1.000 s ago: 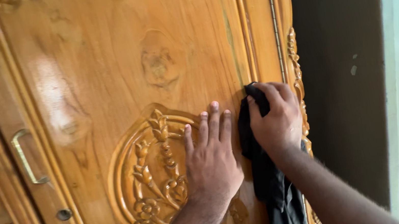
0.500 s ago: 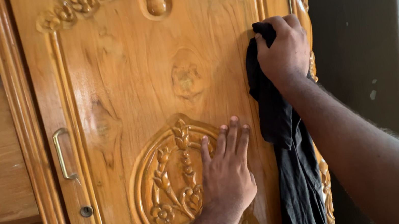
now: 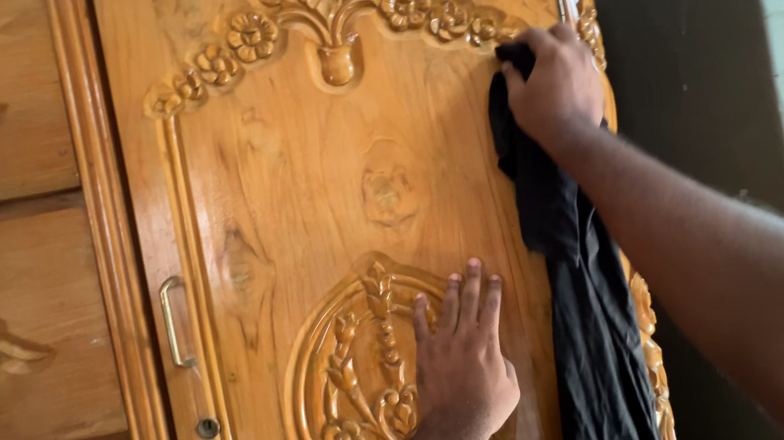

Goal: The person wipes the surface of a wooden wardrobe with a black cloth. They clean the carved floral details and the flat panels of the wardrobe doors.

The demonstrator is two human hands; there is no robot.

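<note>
Hanging limp from right hand: long black cloth.

A right hand grips a black cloth against a carved wooden door, just below its floral carving; the cloth hangs beneath the fist. Lower left, the left hand lies flat on an oval carving.

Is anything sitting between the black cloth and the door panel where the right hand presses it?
Nothing visible: the right hand presses the black cloth directly on the wooden door; the left hand lies flat lower down, apart.
</note>
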